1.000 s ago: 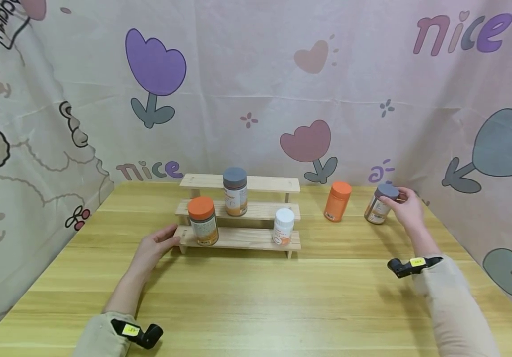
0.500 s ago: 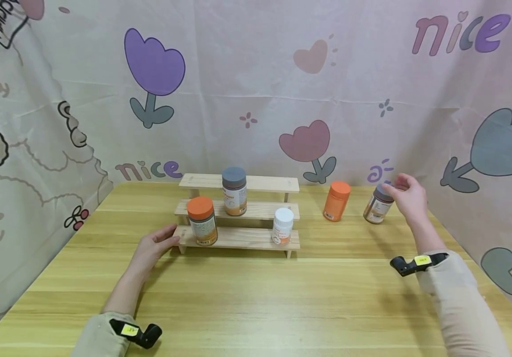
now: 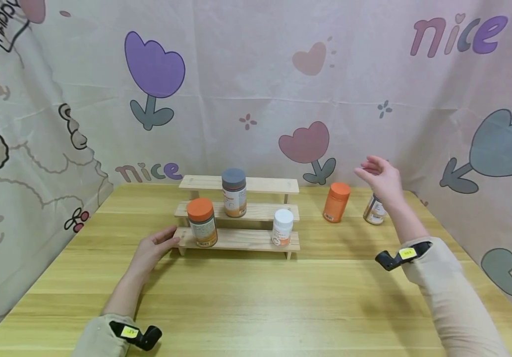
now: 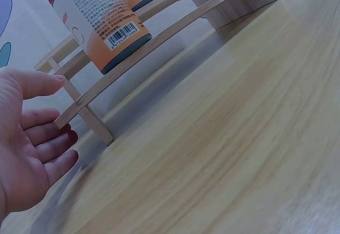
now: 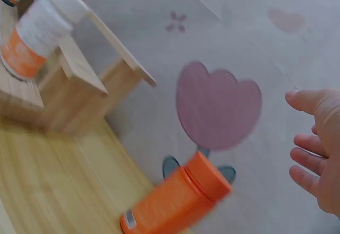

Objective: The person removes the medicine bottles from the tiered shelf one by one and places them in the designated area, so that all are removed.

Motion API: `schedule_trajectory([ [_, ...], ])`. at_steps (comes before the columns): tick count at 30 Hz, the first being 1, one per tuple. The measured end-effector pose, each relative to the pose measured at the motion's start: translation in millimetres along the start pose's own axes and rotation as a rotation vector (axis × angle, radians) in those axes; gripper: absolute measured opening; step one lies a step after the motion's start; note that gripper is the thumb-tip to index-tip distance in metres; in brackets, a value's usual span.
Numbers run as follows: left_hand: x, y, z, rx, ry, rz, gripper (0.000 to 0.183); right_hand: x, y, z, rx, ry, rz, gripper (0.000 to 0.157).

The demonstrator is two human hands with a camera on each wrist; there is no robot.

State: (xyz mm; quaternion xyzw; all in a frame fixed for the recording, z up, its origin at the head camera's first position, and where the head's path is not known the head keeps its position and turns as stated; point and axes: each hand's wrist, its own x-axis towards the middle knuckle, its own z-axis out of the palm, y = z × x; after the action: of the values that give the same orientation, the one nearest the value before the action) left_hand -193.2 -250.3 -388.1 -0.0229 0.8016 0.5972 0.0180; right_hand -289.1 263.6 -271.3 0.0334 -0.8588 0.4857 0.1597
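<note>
My left hand [image 3: 152, 250] rests at the left end of a three-step wooden shelf [image 3: 247, 239], fingers loosely bent around the end of the lowest board. In the left wrist view the thumb is above that board and the other fingers are at its end. My right hand [image 3: 382, 179] is in the air with nothing in it, thumb and fingers apart. It partly hides a grey-lidded bottle [image 3: 375, 212] standing on the table. Left of it an all-orange bottle [image 3: 337, 202] stands upright; the right wrist view shows the hand apart from this orange bottle [image 5: 178, 199].
An orange-lidded jar [image 3: 203, 223] and a small white bottle [image 3: 282, 228] stand on the lowest step. The middle step holds a grey-lidded jar [image 3: 234, 193]. Behind the wooden table [image 3: 247, 302] hangs a printed cloth [image 3: 238, 74].
My right hand has let go of the grey-lidded bottle, risen off its lid and moved left toward the orange bottle. My left hand has stayed at the shelf's end.
</note>
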Motion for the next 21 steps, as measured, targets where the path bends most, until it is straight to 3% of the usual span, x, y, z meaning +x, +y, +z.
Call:
schedule_trajectory([
  [7, -0.4, -1.1, 0.5, -0.004, 0.003, 0.003, 0.063, 5.9, -24.4, 29.2, 0.082, -0.072, -0.028, 0.068],
  [21, -0.5, -2.2, -0.4, -0.014, -0.008, 0.024, 0.064, 10.6, -71.5, 87.5, 0.125, -0.23, -0.148, 0.063],
])
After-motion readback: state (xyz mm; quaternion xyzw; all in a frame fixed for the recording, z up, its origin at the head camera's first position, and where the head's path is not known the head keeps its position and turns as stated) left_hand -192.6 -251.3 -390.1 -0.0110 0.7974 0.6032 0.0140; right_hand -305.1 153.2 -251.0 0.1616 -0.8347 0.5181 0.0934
